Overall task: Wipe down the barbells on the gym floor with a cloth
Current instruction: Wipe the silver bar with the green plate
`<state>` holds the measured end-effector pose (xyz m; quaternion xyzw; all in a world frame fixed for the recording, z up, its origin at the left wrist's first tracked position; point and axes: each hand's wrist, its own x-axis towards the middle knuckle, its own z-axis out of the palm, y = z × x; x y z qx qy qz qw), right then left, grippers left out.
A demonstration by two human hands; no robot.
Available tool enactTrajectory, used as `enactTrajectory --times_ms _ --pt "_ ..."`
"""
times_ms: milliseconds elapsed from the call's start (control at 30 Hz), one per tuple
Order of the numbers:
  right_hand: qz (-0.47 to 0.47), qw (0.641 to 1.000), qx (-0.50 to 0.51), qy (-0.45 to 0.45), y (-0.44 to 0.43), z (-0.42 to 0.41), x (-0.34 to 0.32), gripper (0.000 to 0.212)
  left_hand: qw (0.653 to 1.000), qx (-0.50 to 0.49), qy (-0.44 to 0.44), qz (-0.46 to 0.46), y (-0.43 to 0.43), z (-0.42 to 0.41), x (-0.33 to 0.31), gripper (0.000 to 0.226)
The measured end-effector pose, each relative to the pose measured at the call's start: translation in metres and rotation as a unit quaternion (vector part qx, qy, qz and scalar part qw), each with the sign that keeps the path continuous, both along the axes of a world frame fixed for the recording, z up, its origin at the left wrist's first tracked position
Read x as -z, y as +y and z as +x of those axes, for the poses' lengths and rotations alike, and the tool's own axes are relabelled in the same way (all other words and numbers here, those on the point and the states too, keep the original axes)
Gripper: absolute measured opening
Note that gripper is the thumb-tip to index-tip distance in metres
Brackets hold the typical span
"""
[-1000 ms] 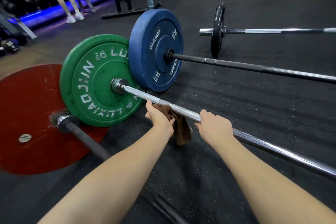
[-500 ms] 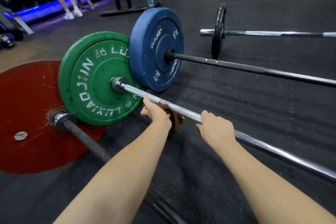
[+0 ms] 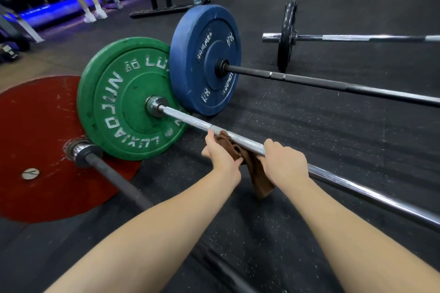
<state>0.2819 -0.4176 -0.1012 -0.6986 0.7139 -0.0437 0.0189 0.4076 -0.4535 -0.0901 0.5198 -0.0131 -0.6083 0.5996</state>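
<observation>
Back toward the right hand (image 3: 283, 162) came the left hand (image 3: 221, 153), which half a second earlier had been nearer the green plate (image 3: 123, 102). The brown cloth (image 3: 258, 178), then almost hidden behind that hand, hung in plain sight again between the two wrists. The shift read as a return stroke, suggesting the wipe of this stretch of the chrome barbell shaft (image 3: 190, 121) was under way, with the long run to the right seemingly not yet reached. The left hand clasped the bunched cloth against the near side of the shaft, thumb raised along it. The right hand was curled over the shaft just beside the cloth, apparently steadying it, its fingertips hidden beyond. Both forearms reached forward, roughly parallel. The blue-plate barbell (image 3: 333, 84), the far barbell (image 3: 357, 37) and the dark near bar (image 3: 114, 178) lay untouched on the rubber floor (image 3: 309, 138).
</observation>
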Motion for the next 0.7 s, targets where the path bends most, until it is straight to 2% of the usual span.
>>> enactTrajectory --times_ms 133,367,567,700 --pt "-0.007 1.0 0.005 0.0 -0.002 -0.001 0.003 0.02 1.0 -0.004 -0.008 -0.003 -0.001 0.002 -0.004 0.043" --pt "-0.016 1.0 0.001 0.016 -0.001 -0.002 0.005 0.028 0.996 -0.087 -0.028 -0.015 -0.035 0.026 -0.017 0.051" --pt "-0.018 1.0 -0.001 0.013 0.001 -0.001 0.002 0.031 0.999 -0.032 -0.025 -0.008 -0.014 0.01 -0.011 0.048" --pt "-0.006 1.0 0.003 0.009 0.0 -0.001 0.002 0.02 1.0 0.007 -0.021 -0.012 0.004 -0.006 0.0 0.051"
